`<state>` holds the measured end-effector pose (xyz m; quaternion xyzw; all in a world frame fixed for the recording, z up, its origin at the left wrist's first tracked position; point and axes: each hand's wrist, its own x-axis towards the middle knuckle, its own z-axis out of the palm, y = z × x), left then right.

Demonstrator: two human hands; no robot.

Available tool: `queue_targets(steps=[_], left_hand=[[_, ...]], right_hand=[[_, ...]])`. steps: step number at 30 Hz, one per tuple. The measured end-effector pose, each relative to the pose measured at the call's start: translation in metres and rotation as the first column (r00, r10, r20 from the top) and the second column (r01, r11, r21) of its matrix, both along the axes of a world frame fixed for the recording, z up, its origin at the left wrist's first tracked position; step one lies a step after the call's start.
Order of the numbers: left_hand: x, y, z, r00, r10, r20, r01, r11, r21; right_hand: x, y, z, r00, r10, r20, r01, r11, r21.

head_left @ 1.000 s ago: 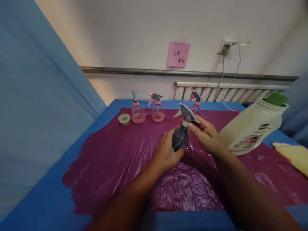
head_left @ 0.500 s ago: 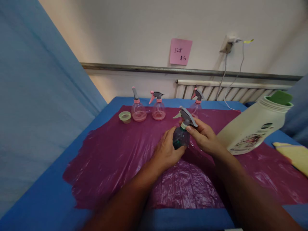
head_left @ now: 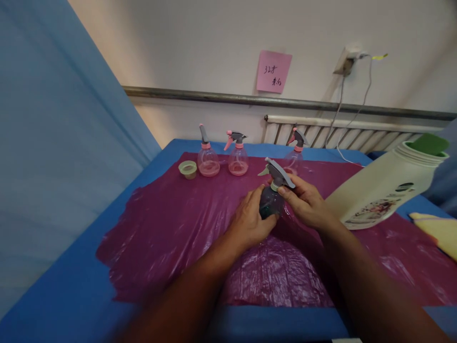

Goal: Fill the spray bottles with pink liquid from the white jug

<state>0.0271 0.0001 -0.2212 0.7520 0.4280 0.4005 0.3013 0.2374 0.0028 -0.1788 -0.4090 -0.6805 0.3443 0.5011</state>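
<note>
Head: 3 pink sprayers (head_left: 238,161) stand beyond the dark sprayer (head_left: 272,201).

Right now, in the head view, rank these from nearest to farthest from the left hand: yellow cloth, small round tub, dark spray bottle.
1. Dark spray bottle: in the left hand's grasp, touching it.
2. Small round tub: beyond the hand, toward the back left of the table.
3. Yellow cloth: far right, at the picture's edge.

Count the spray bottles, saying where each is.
4: a dark bottle held by the left hand and right hand; a pink-collared bottle beside the cup; a second to its right; a third, partly hidden, beyond the right hand. Others may be hidden.
</note>
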Motion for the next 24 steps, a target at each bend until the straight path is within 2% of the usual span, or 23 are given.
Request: queue_targets(steps=[4, 8, 12, 17, 24], left_hand=[[0.000, -0.001, 0.000, 1.000, 0.012, -0.007, -0.012, 1.000, 0.004], [0.000, -0.001, -0.001, 1.000, 0.020, -0.022, -0.021, 1.000, -0.011], [0.001, -0.002, -0.003, 1.000, 0.020, -0.007, -0.019, 0.998, 0.064], [-0.003, -0.004, 0.003, 0.995, -0.101, -0.009, 0.101, 0.978, 0.181], [-0.010, 0.000, 0.008, 0.985, -0.170, -0.016, 0.170, 0.966, 0.196]], right_hand=[[-0.001, 0.004, -0.003, 0.999, -0.017, -0.028, 0.017, 1.000, -0.004], [-0.006, 0.010, -0.010, 0.987, -0.101, -0.124, 0.100, 0.995, -0.019], [-0.013, 0.013, -0.013, 0.966, -0.170, -0.196, 0.161, 0.985, -0.062], [-0.017, 0.013, -0.012, 0.956, -0.171, -0.239, 0.156, 0.984, -0.082], [-0.021, 0.014, -0.009, 0.945, -0.147, -0.291, 0.119, 0.987, -0.112]])
